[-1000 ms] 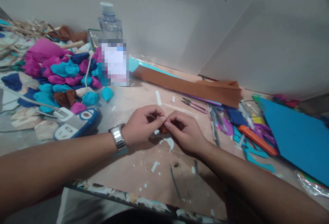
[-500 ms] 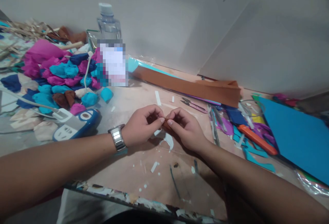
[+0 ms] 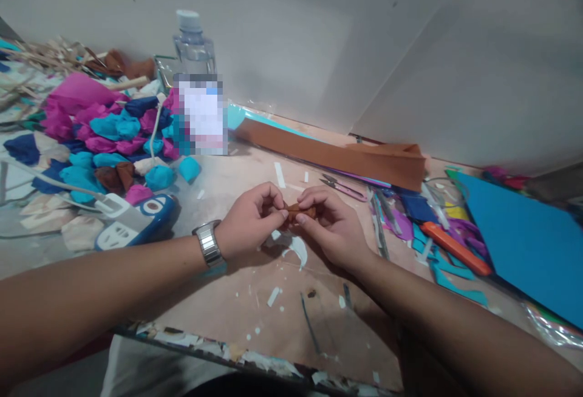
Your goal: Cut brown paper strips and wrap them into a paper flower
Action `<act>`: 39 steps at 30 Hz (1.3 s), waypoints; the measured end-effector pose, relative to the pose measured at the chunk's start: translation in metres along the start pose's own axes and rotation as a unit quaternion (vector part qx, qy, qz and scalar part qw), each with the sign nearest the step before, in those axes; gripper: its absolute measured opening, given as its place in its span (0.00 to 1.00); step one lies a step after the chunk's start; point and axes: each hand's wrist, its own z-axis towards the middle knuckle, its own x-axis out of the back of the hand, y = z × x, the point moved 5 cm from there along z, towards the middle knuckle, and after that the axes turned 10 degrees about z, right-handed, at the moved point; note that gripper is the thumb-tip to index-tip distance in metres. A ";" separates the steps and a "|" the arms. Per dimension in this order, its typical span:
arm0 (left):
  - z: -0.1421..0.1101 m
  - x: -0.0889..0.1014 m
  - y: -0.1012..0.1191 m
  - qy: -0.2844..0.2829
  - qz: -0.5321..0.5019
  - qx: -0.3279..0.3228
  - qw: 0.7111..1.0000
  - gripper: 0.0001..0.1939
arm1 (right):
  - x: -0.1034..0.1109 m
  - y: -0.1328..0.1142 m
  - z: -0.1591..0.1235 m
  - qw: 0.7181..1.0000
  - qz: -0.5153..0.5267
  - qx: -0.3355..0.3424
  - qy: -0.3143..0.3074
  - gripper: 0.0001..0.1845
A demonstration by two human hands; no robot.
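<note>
Left hand (image 3: 248, 222) and right hand (image 3: 328, 227) together near the middle of the desk (image 3: 237, 172), fingertips of both pinched on a small brown paper piece (image 3: 300, 209) held just above the surface, slightly toward the far edge from the wrists

Piece thin and narrow, mostly hidden by the fingers; likely to tear or crush if pinched or twisted too hard, and easy to drop among the white scraps (image 3: 291, 248) lying directly under the hands

Silver wristwatch (image 3: 209, 244) on the left wrist

Just beyond the right hand, small purple-handled snips (image 3: 342, 186), blades toward the hands, near enough to catch a knuckle if the hand slides out

Along the far edge, a long folded brown sheet (image 3: 337, 155)

Toward the right edge, an orange cutter (image 3: 455, 248) among teal and purple offcuts, then a large blue sheet (image 3: 523, 239)

Toward the left edge, a blue-and-white power strip (image 3: 136, 221) with its cord, close by the left forearm, and behind it a heap of crumpled paper balls (image 3: 104, 136) in pink, teal, navy and brown

Water bottle (image 3: 194, 45) upright at the far side of that heap, apt to tip if the cord gets pulled
</note>
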 end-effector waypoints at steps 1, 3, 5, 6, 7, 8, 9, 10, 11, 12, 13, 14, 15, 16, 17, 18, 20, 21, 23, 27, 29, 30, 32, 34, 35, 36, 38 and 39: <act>0.000 0.000 0.000 -0.003 -0.006 -0.003 1.000 0.09 | 0.000 -0.001 0.001 1.000 -0.006 0.005 -0.005 0.06; -0.001 -0.002 0.002 -0.016 -0.015 -0.013 1.000 0.09 | -0.001 -0.003 0.001 1.000 -0.013 0.006 -0.007 0.05; -0.001 -0.004 0.004 -0.027 -0.012 -0.024 0.999 0.07 | -0.001 -0.004 0.001 1.000 -0.014 -0.001 -0.009 0.05; -0.001 -0.005 0.004 -0.029 -0.007 -0.030 0.999 0.07 | -0.002 -0.003 0.001 1.000 -0.014 -0.006 -0.012 0.04; -0.001 -0.005 0.005 -0.029 -0.003 -0.033 0.999 0.07 | -0.002 -0.003 0.000 1.000 -0.016 -0.010 -0.016 0.04; -0.001 -0.005 0.005 -0.028 0.000 -0.034 0.999 0.07 | -0.003 -0.003 0.000 1.000 -0.019 -0.011 -0.020 0.04; -0.001 -0.004 0.005 -0.028 -0.001 -0.029 0.999 0.07 | -0.003 -0.004 0.000 0.999 -0.026 -0.007 -0.023 0.05; 0.000 -0.004 0.004 -0.027 -0.002 -0.019 0.999 0.07 | -0.003 -0.005 0.000 0.999 -0.037 0.004 -0.025 0.08; 0.001 -0.003 0.003 -0.024 -0.003 -0.007 1.000 0.08 | -0.002 -0.007 -0.001 0.998 -0.052 0.019 -0.026 0.12; 0.001 -0.001 0.003 -0.019 -0.005 0.003 1.000 0.08 | -0.002 -0.010 -0.001 0.997 -0.070 0.035 -0.028 0.15; 0.002 0.000 0.003 -0.011 -0.008 0.009 1.000 0.08 | -0.002 -0.012 -0.001 0.994 -0.092 0.052 -0.031 0.17; 0.003 0.002 0.003 -0.004 -0.015 0.012 1.000 0.07 | -0.003 -0.014 -0.002 0.990 -0.117 0.066 -0.037 0.17; 0.003 0.003 0.004 0.001 -0.024 0.012 1.000 0.07 | -0.003 -0.016 -0.002 0.986 -0.142 0.077 -0.042 0.16; 0.004 0.003 0.005 0.002 -0.034 0.014 0.999 0.06 | -0.004 -0.017 -0.002 0.982 -0.164 0.085 -0.049 0.14; 0.004 0.002 0.005 -0.001 -0.044 0.016 0.999 0.06 | -0.005 -0.017 -0.003 0.978 -0.182 0.091 -0.054 0.11; 0.004 0.002 0.005 -0.005 -0.051 0.020 0.998 0.06 | -0.005 -0.017 -0.003 0.974 -0.195 0.096 -0.058 0.10; 0.004 0.001 0.005 -0.007 -0.052 0.023 0.998 0.06 | -0.006 -0.016 -0.003 0.971 -0.209 0.100 -0.061 0.09; 0.004 0.001 0.005 -0.005 -0.050 0.022 0.999 0.06 | -0.006 -0.016 -0.002 0.970 -0.213 0.102 -0.061 0.09; 0.004 0.001 0.004 0.001 -0.049 0.022 0.999 0.07 | -0.006 -0.016 -0.002 0.968 -0.221 0.107 -0.057 0.09; 0.003 0.001 0.004 -0.001 -0.056 0.038 0.998 0.07 | -0.005 -0.018 -0.001 0.963 -0.243 0.103 -0.052 0.08; 0.003 0.000 0.005 -0.001 -0.057 0.042 0.997 0.06 | -0.006 -0.019 -0.002 0.962 -0.249 0.101 -0.055 0.10; 0.003 0.000 0.006 0.000 -0.057 0.042 0.997 0.05 | -0.006 -0.019 -0.002 0.961 -0.248 0.106 -0.056 0.10; 0.003 0.000 0.007 0.004 -0.055 0.042 0.998 0.04 | -0.006 -0.019 -0.003 0.961 -0.242 0.119 -0.059 0.10; 0.003 0.001 0.006 0.007 -0.049 0.042 0.998 0.04 | -0.006 -0.019 -0.003 0.960 -0.239 0.131 -0.062 0.11; 0.003 0.001 0.005 0.008 -0.045 0.044 0.998 0.04 | -0.006 -0.019 -0.003 0.959 -0.242 0.136 -0.061 0.13; 0.003 0.001 0.004 0.009 -0.042 0.048 0.998 0.04 | -0.006 -0.020 -0.004 0.957 -0.247 0.141 -0.058 0.15; 0.003 0.002 0.002 0.009 -0.040 0.058 0.997 0.05 | -0.004 -0.022 -0.004 0.952 -0.260 0.154 -0.049 0.19; 0.003 0.002 0.001 0.008 -0.041 0.063 0.997 0.06 | -0.004 -0.023 -0.004 0.949 -0.266 0.161 -0.049 0.20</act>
